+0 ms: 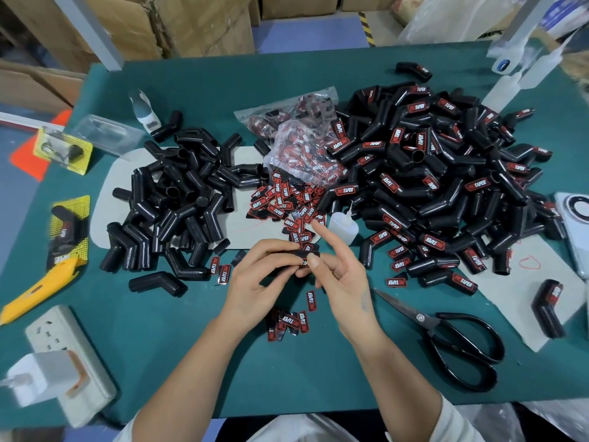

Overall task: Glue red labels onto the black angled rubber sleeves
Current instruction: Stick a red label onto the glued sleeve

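While I hold one black angled sleeve (294,254) between both hands, its long axis lies left to right above the green table (287,371). My left hand (255,279) curls around its left part. My right hand (339,272) presses a red label (305,262) on it with the thumb, other fingers spread. The glue bottle (342,226) stands just behind, nearer my right hand.

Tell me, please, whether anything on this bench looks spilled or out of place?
Loose red labels have spilled from the torn plastic bag across the mat, and several lie scattered near the hands. The scissors lie open near the table edge.
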### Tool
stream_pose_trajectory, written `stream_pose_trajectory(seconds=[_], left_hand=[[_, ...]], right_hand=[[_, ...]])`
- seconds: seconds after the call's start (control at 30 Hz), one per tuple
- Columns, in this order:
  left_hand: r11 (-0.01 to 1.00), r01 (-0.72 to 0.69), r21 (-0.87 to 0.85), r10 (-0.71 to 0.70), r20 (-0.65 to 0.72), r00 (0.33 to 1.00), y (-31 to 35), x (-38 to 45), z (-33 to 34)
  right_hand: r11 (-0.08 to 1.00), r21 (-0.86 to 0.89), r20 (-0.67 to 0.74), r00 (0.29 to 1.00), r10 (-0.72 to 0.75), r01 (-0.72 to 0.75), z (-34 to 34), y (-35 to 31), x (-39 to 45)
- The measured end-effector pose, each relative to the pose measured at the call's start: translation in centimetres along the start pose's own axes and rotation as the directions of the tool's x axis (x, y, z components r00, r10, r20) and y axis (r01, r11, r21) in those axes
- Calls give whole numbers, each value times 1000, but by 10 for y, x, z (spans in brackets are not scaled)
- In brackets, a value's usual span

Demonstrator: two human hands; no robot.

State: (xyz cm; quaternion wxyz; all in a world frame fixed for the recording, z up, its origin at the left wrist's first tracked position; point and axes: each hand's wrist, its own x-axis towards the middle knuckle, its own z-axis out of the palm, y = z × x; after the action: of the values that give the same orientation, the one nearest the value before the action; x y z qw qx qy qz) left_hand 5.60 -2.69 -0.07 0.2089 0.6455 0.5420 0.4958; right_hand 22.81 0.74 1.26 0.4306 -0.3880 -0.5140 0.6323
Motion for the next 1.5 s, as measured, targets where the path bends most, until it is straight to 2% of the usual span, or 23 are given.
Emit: stream_pose_trajectory(seconds=[0.4,0.67,0.77,0.87,1.1,1.5], left_hand=[[999,-9,-49,9,6,1000,-2,1,-1],[1000,-10,-12,10,54,998,-6,0,-3],[1000,-21,-22,21,25,999,-6,0,1],[999,-50,-6,50,-18,999,-7,0,3],[984,-140,107,143,-21,989,-8,2,3],[999,-16,-42,18,68,998,-4,2,-4]], right_hand=[[1000,30,-2,1000,-2,2,2,-4,0],[999,-41,16,1000,20,-19,3,-2,0],[998,-62,36,999,27,-24,5,-2,-1],[997,-53,63,996,63,-60,5,-3,-3],[986,40,92,983,159,-164,4,1,-2],[966,126,87,972,217,-227,2,1,0]])
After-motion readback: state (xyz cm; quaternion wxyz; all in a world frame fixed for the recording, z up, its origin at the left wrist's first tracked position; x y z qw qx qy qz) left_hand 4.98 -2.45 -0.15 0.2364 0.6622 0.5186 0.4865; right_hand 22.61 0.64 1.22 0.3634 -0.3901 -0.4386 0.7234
